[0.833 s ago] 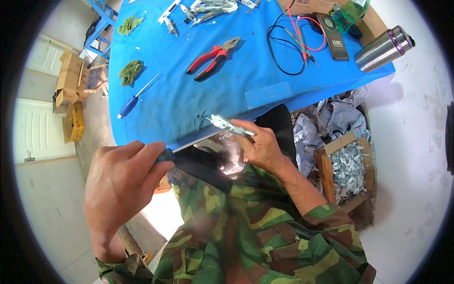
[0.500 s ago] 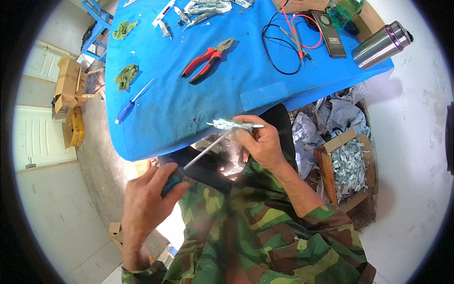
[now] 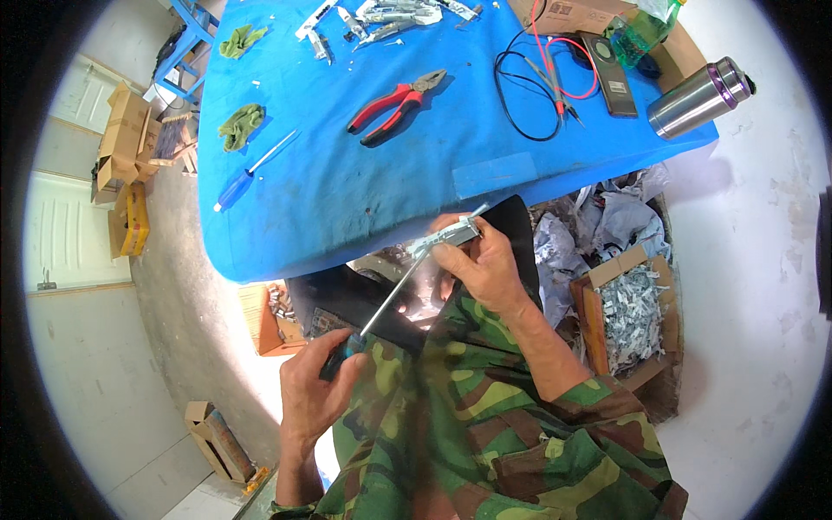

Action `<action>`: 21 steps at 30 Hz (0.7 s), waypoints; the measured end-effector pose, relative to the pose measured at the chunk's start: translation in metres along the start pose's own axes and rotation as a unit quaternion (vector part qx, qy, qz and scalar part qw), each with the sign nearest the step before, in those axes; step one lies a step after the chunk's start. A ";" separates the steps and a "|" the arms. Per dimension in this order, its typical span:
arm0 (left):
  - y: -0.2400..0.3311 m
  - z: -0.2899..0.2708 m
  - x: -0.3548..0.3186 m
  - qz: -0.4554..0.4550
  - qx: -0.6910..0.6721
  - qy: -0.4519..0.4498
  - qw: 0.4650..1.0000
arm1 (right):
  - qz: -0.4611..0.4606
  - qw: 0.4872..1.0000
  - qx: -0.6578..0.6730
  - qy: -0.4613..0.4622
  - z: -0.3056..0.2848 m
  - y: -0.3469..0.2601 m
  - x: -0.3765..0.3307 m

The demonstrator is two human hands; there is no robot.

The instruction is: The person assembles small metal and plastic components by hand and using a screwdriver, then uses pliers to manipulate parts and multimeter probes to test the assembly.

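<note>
My left hand [image 3: 316, 381] is wrapped round the dark blue handle of a screwdriver [image 3: 392, 299], its long metal shaft slanting up and to the right. That shaft meets a small grey-white metal and plastic part [image 3: 458, 232], which my right hand [image 3: 484, 264] pinches between thumb and fingers just off the table's near edge. Whether the tip passes behind or into the part, I cannot tell. Both hands are above my lap. On the blue cloth lie red-handled pliers [image 3: 397, 107] and a second screwdriver [image 3: 254, 173] with a blue handle.
Similar grey-white parts [image 3: 394, 17] are piled at the table's far side. Two green cloth gloves or rags [image 3: 241, 127] lie left. A multimeter [image 3: 608, 76] with leads and a steel flask [image 3: 700, 100] stand right. Below are a box of scraps [image 3: 637, 316] and an orange box [image 3: 264, 321].
My left hand and the screwdriver have moved right, nearer the part. The part has turned in my right hand. The view has shifted slightly.
</note>
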State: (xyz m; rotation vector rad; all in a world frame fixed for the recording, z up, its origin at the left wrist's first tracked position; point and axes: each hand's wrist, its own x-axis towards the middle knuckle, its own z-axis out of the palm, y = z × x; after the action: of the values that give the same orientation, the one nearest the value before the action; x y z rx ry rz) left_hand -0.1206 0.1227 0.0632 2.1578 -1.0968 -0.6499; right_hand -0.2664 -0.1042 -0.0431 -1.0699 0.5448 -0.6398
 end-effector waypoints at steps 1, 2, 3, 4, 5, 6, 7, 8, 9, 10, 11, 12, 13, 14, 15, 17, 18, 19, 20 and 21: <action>-0.001 -0.001 -0.002 -0.004 -0.001 -0.004 1.000 | 0.018 1.000 -0.022 -0.010 0.000 -0.003 -0.002; -0.003 -0.001 -0.003 -0.002 -0.002 -0.003 1.000 | 0.036 0.998 -0.043 -0.021 0.001 -0.007 -0.004; -0.005 -0.002 -0.004 0.001 -0.003 -0.001 1.000 | 0.054 0.996 -0.064 -0.031 0.001 -0.010 -0.006; -0.007 -0.002 -0.006 0.004 -0.004 0.000 1.000 | 0.056 0.996 -0.057 -0.026 0.001 -0.010 -0.008; -0.007 -0.003 -0.007 -0.003 -0.011 -0.006 1.000 | 0.058 0.997 -0.050 -0.021 0.001 -0.009 -0.010; -0.008 -0.003 -0.008 -0.010 -0.019 -0.011 1.000 | 0.061 0.997 -0.043 -0.016 0.001 -0.009 -0.012; -0.008 -0.004 -0.009 -0.017 -0.027 -0.017 0.999 | 0.061 0.997 -0.039 -0.022 0.000 -0.008 -0.013; -0.011 -0.003 -0.011 -0.034 -0.055 -0.024 0.998 | 0.061 0.997 -0.035 -0.029 -0.001 -0.006 -0.013; -0.016 -0.001 -0.014 -0.052 -0.082 -0.032 0.995 | 0.062 0.997 -0.031 -0.036 -0.002 -0.005 -0.014; -0.019 0.001 -0.016 -0.069 -0.110 -0.039 0.991 | 0.055 0.998 -0.032 -0.022 -0.002 -0.005 -0.014; -0.019 0.002 -0.018 -0.088 -0.131 -0.043 0.987 | 0.048 0.998 -0.033 -0.009 -0.002 -0.004 -0.014; -0.018 0.004 -0.021 -0.107 -0.152 -0.047 0.982 | 0.041 0.999 -0.033 0.005 -0.002 -0.003 -0.014; -0.017 0.005 -0.022 -0.125 -0.173 -0.051 0.976 | 0.038 0.999 -0.035 0.004 -0.002 -0.002 -0.014; -0.018 0.005 -0.024 -0.117 -0.173 -0.050 0.977 | 0.036 0.999 -0.038 0.002 -0.003 -0.002 -0.015; -0.020 0.006 -0.025 -0.109 -0.173 -0.049 0.978 | 0.033 0.999 -0.040 0.000 -0.003 -0.002 -0.016; -0.020 0.006 -0.025 -0.102 -0.179 -0.044 0.977 | 0.030 0.996 -0.080 0.000 -0.003 -0.003 -0.017; -0.019 0.005 -0.024 -0.104 -0.185 -0.041 0.976 | 0.028 0.995 -0.100 0.000 -0.003 -0.004 -0.018; -0.018 0.005 -0.023 -0.105 -0.191 -0.039 0.975 | 0.023 0.992 -0.122 0.003 -0.004 -0.005 -0.018; -0.021 0.004 -0.024 -0.098 -0.191 -0.036 0.976 | 0.017 0.990 -0.143 0.006 -0.004 -0.007 -0.018; -0.026 0.005 -0.027 -0.092 -0.191 -0.034 0.977 | 0.012 0.986 -0.164 0.009 -0.005 -0.009 -0.017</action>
State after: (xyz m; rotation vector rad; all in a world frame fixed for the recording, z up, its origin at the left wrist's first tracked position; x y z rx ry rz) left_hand -0.1242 0.1554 0.0452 1.9241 -0.7363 -0.9410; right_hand -0.2838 -0.0984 -0.0353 -1.3645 0.6931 -0.5495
